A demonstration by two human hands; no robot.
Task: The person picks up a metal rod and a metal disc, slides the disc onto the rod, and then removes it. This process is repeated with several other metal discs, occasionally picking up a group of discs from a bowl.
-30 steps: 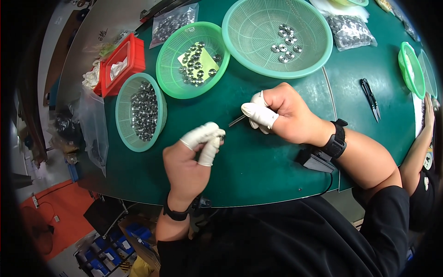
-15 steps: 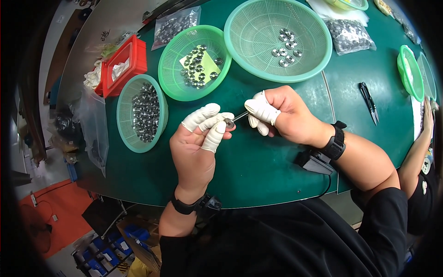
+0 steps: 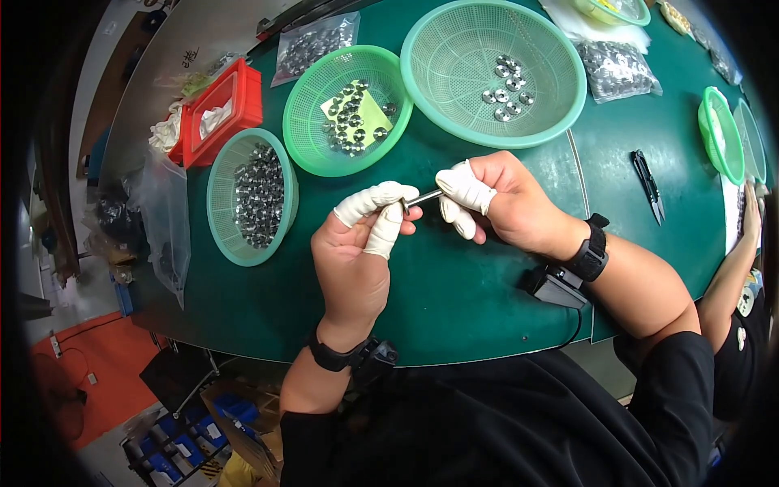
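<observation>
Centre of frame: I note the left hand (image 3: pixel 357 260) and right hand (image 3: pixel 495 203) meeting over the green table (image 3: pixel 454 300), fingertips capped in white finger cots, presumably for grip and to keep the metal clean. The right hand is closed around a thin metal rod tool (image 3: pixel 423 197), its tip pointing left into the left hand's pinched thumb and forefinger; whatever small part sits in that pinch is hidden, so I cannot tell its shape. Both hands hover above the mat, likely so the part can be turned freely. I count three green mesh baskets within reach: a large basket (image 3: pixel 495 130) at upper centre with about nine small metal rings, a middle basket (image 3: pixel 345 162) holding rings on a yellow slip, and a left basket (image 3: pixel 243 243) heaped with rings beyond counting. One red tray (image 3: pixel 243 89) sits upper left, one pair of black snips (image 3: pixel 649 185) at right.
</observation>
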